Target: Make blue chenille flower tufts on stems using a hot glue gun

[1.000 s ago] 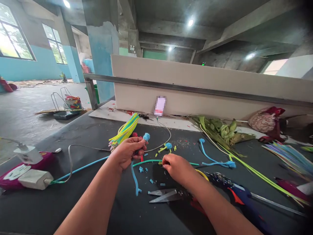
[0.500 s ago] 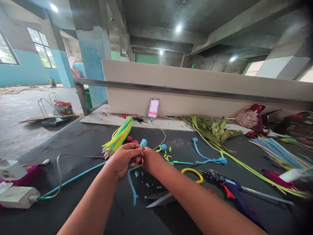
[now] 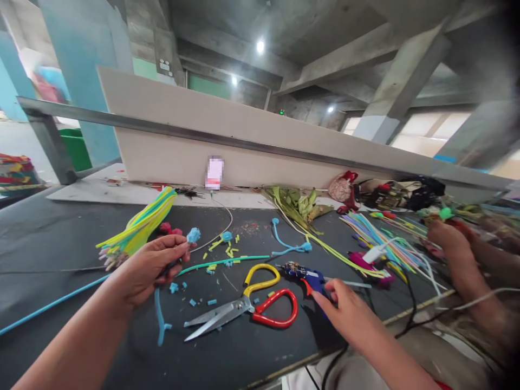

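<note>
My left hand (image 3: 162, 260) is closed, pinching a small blue pipe-cleaner flower (image 3: 194, 235) upright between thumb and fingers. Below that hand, a blue pipe-cleaner piece (image 3: 160, 319) hangs or lies; its upper end is hidden. At the right, my right hand (image 3: 341, 303) is over the handle of a blue glue gun (image 3: 312, 280) with an orange trigger, its thumb and forefinger apart. Most of the handle is hidden, and I see no firm grip. Between my hands lie scissors (image 3: 244, 304) with one yellow and one red handle, blades parted.
Yellow and green pipe cleaners (image 3: 140, 225) lie bundled at left. Cut bits (image 3: 211, 301) are scattered mid-table. Dry leaves (image 3: 298, 206) and a phone (image 3: 214, 172) are at the back. Pastel pipe cleaners (image 3: 377, 238) lie at right, near another person's hand (image 3: 444, 235). Cables cross the right edge.
My right hand has left the blue flower and moved right to the glue gun. My left hand keeps the flower. The view has turned right, bringing another person's arms into sight.
</note>
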`<state>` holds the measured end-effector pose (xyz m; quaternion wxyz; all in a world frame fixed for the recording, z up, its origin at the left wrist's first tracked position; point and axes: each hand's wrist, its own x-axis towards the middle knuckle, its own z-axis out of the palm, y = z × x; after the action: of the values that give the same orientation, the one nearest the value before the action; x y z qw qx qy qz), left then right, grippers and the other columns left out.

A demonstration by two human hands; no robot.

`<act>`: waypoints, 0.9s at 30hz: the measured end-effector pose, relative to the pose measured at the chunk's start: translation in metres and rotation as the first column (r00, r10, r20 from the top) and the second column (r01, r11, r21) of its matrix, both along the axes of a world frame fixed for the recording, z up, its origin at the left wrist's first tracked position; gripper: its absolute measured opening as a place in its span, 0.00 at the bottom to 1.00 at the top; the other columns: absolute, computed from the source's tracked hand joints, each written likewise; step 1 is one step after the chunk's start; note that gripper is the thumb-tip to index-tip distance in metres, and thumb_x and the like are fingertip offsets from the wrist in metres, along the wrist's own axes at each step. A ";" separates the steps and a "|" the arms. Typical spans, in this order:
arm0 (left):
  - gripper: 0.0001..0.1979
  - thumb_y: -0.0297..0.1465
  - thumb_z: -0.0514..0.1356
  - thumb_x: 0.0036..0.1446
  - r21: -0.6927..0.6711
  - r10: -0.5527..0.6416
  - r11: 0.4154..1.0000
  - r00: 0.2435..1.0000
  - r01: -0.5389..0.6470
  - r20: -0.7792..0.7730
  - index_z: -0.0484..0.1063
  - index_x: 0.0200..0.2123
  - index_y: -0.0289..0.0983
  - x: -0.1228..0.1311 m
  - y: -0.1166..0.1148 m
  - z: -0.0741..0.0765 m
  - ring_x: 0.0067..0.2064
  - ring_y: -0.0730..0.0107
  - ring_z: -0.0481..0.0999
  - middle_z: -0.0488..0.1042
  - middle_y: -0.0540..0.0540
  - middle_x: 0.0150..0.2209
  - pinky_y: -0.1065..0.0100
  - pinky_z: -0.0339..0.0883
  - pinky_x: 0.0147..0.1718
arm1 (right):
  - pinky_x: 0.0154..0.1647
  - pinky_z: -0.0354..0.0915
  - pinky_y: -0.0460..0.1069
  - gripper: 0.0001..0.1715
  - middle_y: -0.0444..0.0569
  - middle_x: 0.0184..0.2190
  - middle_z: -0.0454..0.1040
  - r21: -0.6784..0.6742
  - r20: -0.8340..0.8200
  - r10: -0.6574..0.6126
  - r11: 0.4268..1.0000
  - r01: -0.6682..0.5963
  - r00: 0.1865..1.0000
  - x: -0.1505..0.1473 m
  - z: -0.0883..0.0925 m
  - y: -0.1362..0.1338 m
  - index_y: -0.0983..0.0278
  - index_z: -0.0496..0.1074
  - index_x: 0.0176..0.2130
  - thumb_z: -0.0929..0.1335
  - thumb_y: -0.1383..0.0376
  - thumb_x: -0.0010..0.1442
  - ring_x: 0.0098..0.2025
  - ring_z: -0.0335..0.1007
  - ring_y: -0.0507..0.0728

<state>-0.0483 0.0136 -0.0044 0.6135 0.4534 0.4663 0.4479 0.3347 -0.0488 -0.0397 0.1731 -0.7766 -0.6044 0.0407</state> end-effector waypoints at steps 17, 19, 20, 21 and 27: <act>0.15 0.38 0.65 0.44 0.009 0.021 1.000 0.997 -0.021 0.076 0.64 0.26 0.34 0.003 0.005 -0.005 0.16 0.87 0.54 0.62 0.56 0.19 0.81 0.38 0.14 | 0.17 0.59 0.42 0.17 0.43 0.19 0.69 -0.086 -0.867 -0.052 0.995 -0.046 0.495 -0.002 0.039 0.003 0.60 0.73 0.34 0.72 0.53 0.46 0.22 0.62 0.51; 0.15 0.37 0.66 0.43 0.026 0.061 0.998 0.992 -0.064 0.112 0.65 0.26 0.34 0.005 0.006 -0.006 0.17 0.87 0.55 0.63 0.56 0.20 0.81 0.40 0.14 | 0.20 0.62 0.42 0.18 0.42 0.20 0.69 0.080 -0.915 0.062 0.996 0.028 0.399 -0.026 0.052 0.006 0.60 0.72 0.32 0.74 0.53 0.43 0.23 0.63 0.51; 0.15 0.36 0.67 0.42 0.035 0.077 0.996 0.989 -0.082 0.127 0.65 0.26 0.34 0.006 0.006 -0.006 0.17 0.87 0.55 0.63 0.56 0.19 0.81 0.41 0.14 | 0.23 0.65 0.43 0.20 0.43 0.21 0.71 0.145 -0.938 0.111 0.986 0.082 0.330 -0.039 0.059 0.009 0.60 0.73 0.32 0.75 0.54 0.39 0.24 0.65 0.52; 0.15 0.35 0.67 0.42 0.044 0.089 0.994 0.986 -0.096 0.143 0.65 0.26 0.33 0.006 0.006 -0.005 0.16 0.87 0.55 0.63 0.56 0.19 0.81 0.41 0.14 | 0.27 0.67 0.44 0.21 0.44 0.25 0.73 0.158 -0.959 0.132 0.984 0.085 0.252 -0.054 0.065 0.013 0.61 0.73 0.32 0.77 0.55 0.37 0.27 0.67 0.53; 0.13 0.34 0.65 0.42 0.107 0.132 0.983 0.979 -0.150 0.158 0.64 0.25 0.35 0.008 0.007 -0.004 0.14 0.85 0.55 0.61 0.57 0.14 0.80 0.42 0.12 | 0.28 0.66 0.47 0.18 0.46 0.32 0.74 0.338 -0.929 0.360 0.918 -0.207 0.083 -0.124 0.071 0.044 0.62 0.73 0.39 0.74 0.60 0.47 0.26 0.66 0.51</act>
<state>-0.0402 0.0210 -0.0085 0.5854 0.4198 0.4224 0.5501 0.2106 -0.0044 0.0315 0.5571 -0.4159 -0.4837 0.5317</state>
